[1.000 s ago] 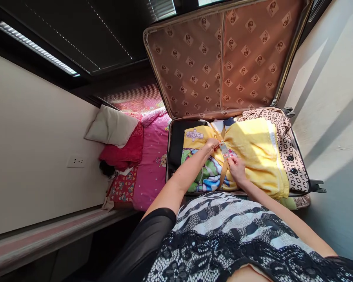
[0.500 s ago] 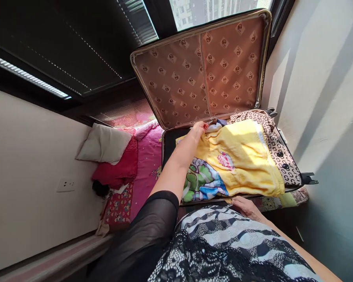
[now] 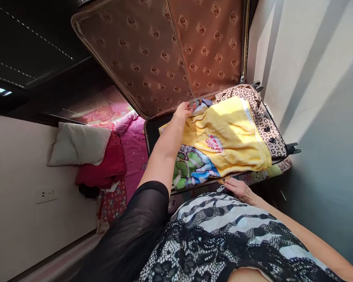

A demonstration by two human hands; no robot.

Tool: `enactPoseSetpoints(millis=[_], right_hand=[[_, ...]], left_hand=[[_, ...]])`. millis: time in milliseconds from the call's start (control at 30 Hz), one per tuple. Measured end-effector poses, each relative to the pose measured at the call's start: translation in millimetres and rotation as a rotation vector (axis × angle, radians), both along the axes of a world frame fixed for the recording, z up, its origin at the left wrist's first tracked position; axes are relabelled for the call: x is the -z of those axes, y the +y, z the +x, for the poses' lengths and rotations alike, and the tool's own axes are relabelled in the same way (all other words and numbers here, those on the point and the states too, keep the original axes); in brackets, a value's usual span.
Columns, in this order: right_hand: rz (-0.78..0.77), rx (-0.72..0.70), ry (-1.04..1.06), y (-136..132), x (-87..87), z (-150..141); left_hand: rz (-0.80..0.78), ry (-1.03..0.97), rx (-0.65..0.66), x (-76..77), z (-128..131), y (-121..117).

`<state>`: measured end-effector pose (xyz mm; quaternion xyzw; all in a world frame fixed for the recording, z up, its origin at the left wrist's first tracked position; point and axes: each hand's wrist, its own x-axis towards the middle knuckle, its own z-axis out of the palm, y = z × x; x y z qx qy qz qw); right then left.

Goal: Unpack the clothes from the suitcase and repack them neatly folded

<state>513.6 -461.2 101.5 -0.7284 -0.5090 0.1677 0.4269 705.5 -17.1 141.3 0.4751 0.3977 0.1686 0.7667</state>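
An open suitcase (image 3: 146,135) lies in front of me, its patterned brown lining (image 3: 164,55) showing in the raised lid. A yellow towel (image 3: 235,129) with cartoon prints covers much of the packed side. Across it, at the back edge near the hinge, my left hand (image 3: 186,110) is closed by some small greyish pieces; what its fingers hold is too small to make out. At the front edge, my right hand (image 3: 239,189) pinches the end of a tan strap (image 3: 222,180). Beige clothing with a dark repeated pattern (image 3: 266,117) sits at the right end.
A pink bedspread (image 3: 135,152) extends to the left, with a pale pillow (image 3: 80,144) and red fabric (image 3: 102,168) on it. A wall (image 3: 312,78) stands close on the right. A socket (image 3: 46,194) is on the left wall.
My view has shifted, so the suitcase appears lower-left and larger. My left hand stays at the back edge. More of the tan strap shows at my right hand.
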Motion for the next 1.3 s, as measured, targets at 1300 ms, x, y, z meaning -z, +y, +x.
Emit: enactPoseSetpoints(millis=[1300], right_hand=[[0.025,0.076,-0.371,31,-4.4,87]], left_hand=[[0.493,0.549,-0.191,0.8,-342,-121]])
